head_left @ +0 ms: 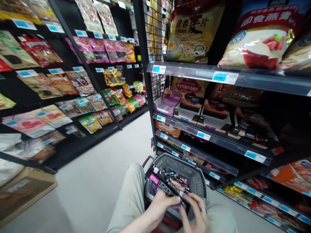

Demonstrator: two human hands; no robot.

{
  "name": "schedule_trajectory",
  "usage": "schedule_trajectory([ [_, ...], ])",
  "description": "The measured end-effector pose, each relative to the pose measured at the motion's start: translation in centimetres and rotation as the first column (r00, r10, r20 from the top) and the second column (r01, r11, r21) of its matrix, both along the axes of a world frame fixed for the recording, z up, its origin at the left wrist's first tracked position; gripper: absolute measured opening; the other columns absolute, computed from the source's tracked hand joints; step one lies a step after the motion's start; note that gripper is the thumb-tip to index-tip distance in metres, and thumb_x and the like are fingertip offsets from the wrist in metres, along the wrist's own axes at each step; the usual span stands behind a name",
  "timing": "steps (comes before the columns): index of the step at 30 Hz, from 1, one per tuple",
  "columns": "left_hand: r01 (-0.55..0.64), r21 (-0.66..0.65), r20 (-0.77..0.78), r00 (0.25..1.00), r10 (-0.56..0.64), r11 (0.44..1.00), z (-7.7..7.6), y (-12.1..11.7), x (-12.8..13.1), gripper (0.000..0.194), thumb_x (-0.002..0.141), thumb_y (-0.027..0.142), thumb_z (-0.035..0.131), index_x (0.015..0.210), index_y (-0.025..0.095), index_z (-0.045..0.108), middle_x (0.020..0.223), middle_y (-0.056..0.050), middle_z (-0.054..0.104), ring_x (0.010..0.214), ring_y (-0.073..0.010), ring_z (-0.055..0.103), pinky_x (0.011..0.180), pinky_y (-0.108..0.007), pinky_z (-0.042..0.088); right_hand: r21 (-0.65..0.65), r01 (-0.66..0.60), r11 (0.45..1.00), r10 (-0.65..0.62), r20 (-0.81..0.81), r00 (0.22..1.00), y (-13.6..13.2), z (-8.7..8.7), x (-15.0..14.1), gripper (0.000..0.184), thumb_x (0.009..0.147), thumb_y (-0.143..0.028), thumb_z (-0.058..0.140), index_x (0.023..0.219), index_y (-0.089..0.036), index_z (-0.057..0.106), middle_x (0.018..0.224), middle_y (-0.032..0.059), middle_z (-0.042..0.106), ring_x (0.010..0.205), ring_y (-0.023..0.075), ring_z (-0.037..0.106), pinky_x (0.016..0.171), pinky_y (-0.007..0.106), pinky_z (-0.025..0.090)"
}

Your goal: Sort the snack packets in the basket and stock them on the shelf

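Observation:
I am crouched in a shop aisle with my knees up. My left hand (165,202) is closed on the near edge of a black display box (161,184) full of small dark sachets. My right hand (196,210), wearing a ring, pinches several of those sachets (181,187) over the box. The box rests on a grey shopping basket (196,174) on the floor in front of me.
Black shelves (213,137) on the right hold cereal bags and boxed drinks, with blue price tags along their edges. Snack packets hang on the left shelving (80,106). A cardboard box (24,187) stands at lower left. Pale floor (97,181) runs between.

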State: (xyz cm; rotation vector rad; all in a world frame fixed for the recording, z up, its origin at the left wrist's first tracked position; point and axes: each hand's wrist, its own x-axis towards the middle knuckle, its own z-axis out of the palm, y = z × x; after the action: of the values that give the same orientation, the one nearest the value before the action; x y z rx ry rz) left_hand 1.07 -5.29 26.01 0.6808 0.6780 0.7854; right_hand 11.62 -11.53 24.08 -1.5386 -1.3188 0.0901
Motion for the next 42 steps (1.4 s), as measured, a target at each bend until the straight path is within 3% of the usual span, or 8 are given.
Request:
schedule_trajectory([
  [7,-0.005,0.064,-0.111,0.994,0.012,0.998,-0.3,0.2,-0.5,0.046,0.056,0.029,0.068,0.096,0.012,0.052,0.087,-0.01,0.061,0.08,-0.0232,0.057,0.066,-0.033,0.044,-0.088,-0.21,0.974,0.221,0.141,0.965,-0.2,0.7,2.6,0.019,0.071,-0.019,0.053,0.088,-0.022,0.063,0.083,0.0052,0.061,0.074,0.0159,0.06,0.064,0.023,0.049],
  [11,0.008,0.089,-0.187,0.982,0.009,0.996,-0.5,0.5,-0.9,0.043,0.06,0.03,0.065,0.096,0.011,0.051,0.082,-0.009,0.063,0.077,-0.021,0.058,0.064,-0.03,0.044,-0.073,-0.246,0.967,0.256,0.195,0.947,-0.3,1.2,2.8,0.017,0.072,-0.018,0.053,0.084,-0.021,0.063,0.078,0.0041,0.063,0.071,0.0151,0.06,0.063,0.022,0.05],
  [16,-0.023,0.158,-0.233,0.971,0.06,0.987,-0.3,0.3,-0.6,0.04,0.058,0.029,0.067,0.09,0.01,0.052,0.08,-0.008,0.064,0.079,-0.0208,0.058,0.069,-0.029,0.043,-0.026,-0.168,0.985,0.169,0.249,0.954,-0.3,0.8,1.4,0.012,0.071,-0.021,0.053,0.081,-0.02,0.061,0.074,0.0042,0.062,0.069,0.0152,0.06,0.061,0.023,0.05],
  [21,0.006,0.19,-0.252,0.967,0.042,0.982,-0.7,-0.2,-0.4,0.047,0.055,0.026,0.069,0.096,0.012,0.05,0.087,-0.008,0.062,0.084,-0.0211,0.056,0.075,-0.031,0.042,0.034,0.005,0.999,-0.017,0.359,0.933,-0.6,-1.4,0.8,0.017,0.077,-0.024,0.046,0.083,-0.018,0.06,0.078,0.0054,0.063,0.071,0.0164,0.061,0.065,0.025,0.048],
  [25,0.133,0.134,-0.241,0.966,-0.098,0.982,-0.7,-0.3,-0.6,0.055,0.054,0.02,0.069,0.104,0.015,0.045,0.088,-0.005,0.06,0.085,-0.0199,0.055,0.073,-0.031,0.042,-0.019,-0.099,0.995,0.094,0.539,0.837,-0.6,-1.9,1.7,0.022,0.082,-0.021,0.037,0.087,-0.018,0.058,0.078,0.0056,0.064,0.068,0.0145,0.061,0.061,0.021,0.047],
  [29,0.172,0.036,-0.254,0.954,-0.157,0.985,-0.7,-0.1,-0.9,0.056,0.054,0.021,0.068,0.105,0.017,0.044,0.09,-0.005,0.059,0.083,-0.0196,0.054,0.067,-0.031,0.043,-0.166,-0.16,0.973,0.225,0.543,0.809,-0.1,-0.8,2.2,0.03,0.085,-0.019,0.025,0.082,-0.018,0.055,0.071,0.0047,0.061,0.061,0.0131,0.06,0.054,0.021,0.046],
  [34,0.095,0.019,-0.234,0.968,-0.088,0.995,-1.2,0.4,-0.9,0.057,0.053,0.021,0.068,0.105,0.017,0.045,0.092,-0.006,0.059,0.087,-0.0206,0.053,0.071,-0.032,0.043,-0.125,-0.114,0.986,0.163,0.506,0.847,0.5,-0.5,1.4,0.026,0.085,-0.021,0.028,0.087,-0.016,0.054,0.079,0.0069,0.062,0.071,0.0147,0.061,0.059,0.022,0.048],
  [42,0.031,0.135,-0.27,0.963,0.007,0.99,-1.1,0.1,0.1,0.051,0.054,0.018,0.068,0.101,0.016,0.05,0.095,-0.007,0.059,0.093,-0.0211,0.052,0.083,-0.034,0.038,-0.003,0.001,1.0,0.001,0.604,0.797,0.1,-2.4,0.7,0.024,0.082,-0.016,0.036,0.096,-0.015,0.055,0.089,0.0088,0.063,0.081,0.0179,0.06,0.067,0.025,0.049],
])
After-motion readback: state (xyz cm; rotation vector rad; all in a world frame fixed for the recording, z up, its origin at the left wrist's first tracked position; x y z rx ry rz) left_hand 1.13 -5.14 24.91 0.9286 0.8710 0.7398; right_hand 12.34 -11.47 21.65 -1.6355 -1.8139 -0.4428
